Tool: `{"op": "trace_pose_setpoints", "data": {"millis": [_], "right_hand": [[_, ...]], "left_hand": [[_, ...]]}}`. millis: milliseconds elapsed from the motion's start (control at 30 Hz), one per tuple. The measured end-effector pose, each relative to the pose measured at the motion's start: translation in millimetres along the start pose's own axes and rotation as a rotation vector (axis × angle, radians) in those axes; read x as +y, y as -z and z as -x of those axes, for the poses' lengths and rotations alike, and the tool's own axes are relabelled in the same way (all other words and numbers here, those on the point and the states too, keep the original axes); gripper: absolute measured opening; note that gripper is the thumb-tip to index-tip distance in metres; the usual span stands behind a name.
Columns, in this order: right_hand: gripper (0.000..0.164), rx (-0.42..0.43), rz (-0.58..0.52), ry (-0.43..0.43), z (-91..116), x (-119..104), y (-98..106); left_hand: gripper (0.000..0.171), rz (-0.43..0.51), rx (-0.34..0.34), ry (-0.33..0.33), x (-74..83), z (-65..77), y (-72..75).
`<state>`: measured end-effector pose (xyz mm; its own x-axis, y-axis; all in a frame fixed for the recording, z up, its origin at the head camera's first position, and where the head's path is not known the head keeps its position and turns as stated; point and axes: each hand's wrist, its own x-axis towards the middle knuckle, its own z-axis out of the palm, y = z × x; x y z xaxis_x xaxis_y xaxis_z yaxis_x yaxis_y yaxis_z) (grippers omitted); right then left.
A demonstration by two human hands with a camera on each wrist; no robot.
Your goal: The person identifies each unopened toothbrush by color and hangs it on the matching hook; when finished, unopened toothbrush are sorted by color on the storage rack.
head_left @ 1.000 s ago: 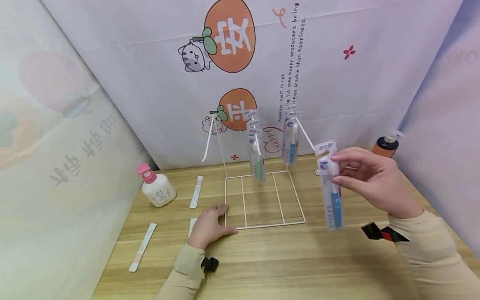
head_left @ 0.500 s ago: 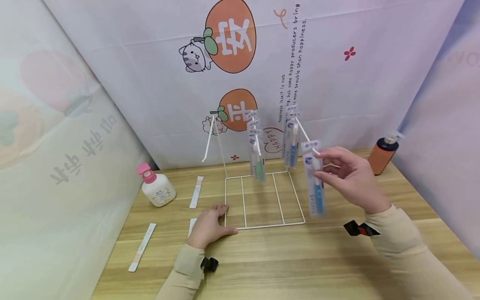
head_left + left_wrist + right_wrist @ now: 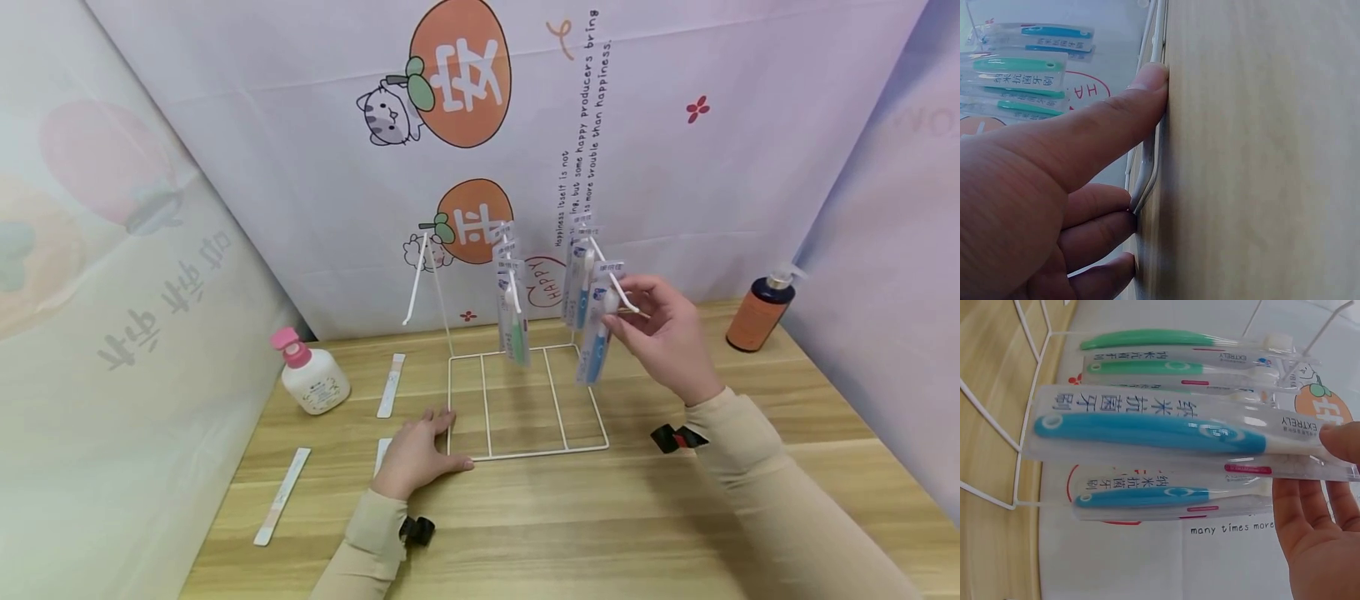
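My right hand (image 3: 663, 337) pinches a blue toothbrush in a clear package (image 3: 1154, 434) by its upper part, thumb in front. The package's top card overlaps the right prong of a white wire rack (image 3: 540, 454). Behind it on that prong hang other packaged blue toothbrushes (image 3: 1141, 497). Packaged green toothbrushes (image 3: 515, 325) hang from the middle prong, and the left prong (image 3: 416, 279) holds none. My left hand (image 3: 415, 454) rests at the front left corner of the rack's base; in the left wrist view its thumb (image 3: 1147, 78) lies on the front wire, its fingers at the side wire.
A white pump bottle with a pink top (image 3: 315, 379) stands to the left. An orange bottle with a dark pump collar (image 3: 759, 312) stands at the back right. Several thin white strips (image 3: 283, 496) lie on the wooden table (image 3: 525, 533). Printed cloth (image 3: 637, 167) hangs behind.
My right hand has carried the packaged blue toothbrush left and back, from the right of the rack onto the line of the right prong. The left hand has stayed at the corner.
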<state>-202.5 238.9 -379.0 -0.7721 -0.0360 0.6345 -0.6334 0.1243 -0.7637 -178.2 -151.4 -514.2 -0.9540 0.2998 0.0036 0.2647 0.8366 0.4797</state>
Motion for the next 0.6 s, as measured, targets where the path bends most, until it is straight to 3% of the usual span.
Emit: {"op": "trace_pose_setpoints", "data": {"millis": [600], "right_hand": [[0.038,0.043,0.048,-0.062,-32.7,26.2,-14.1]], "left_hand": [[0.090,-0.010,-0.002,0.003,-0.7,-0.6,0.3]]}}
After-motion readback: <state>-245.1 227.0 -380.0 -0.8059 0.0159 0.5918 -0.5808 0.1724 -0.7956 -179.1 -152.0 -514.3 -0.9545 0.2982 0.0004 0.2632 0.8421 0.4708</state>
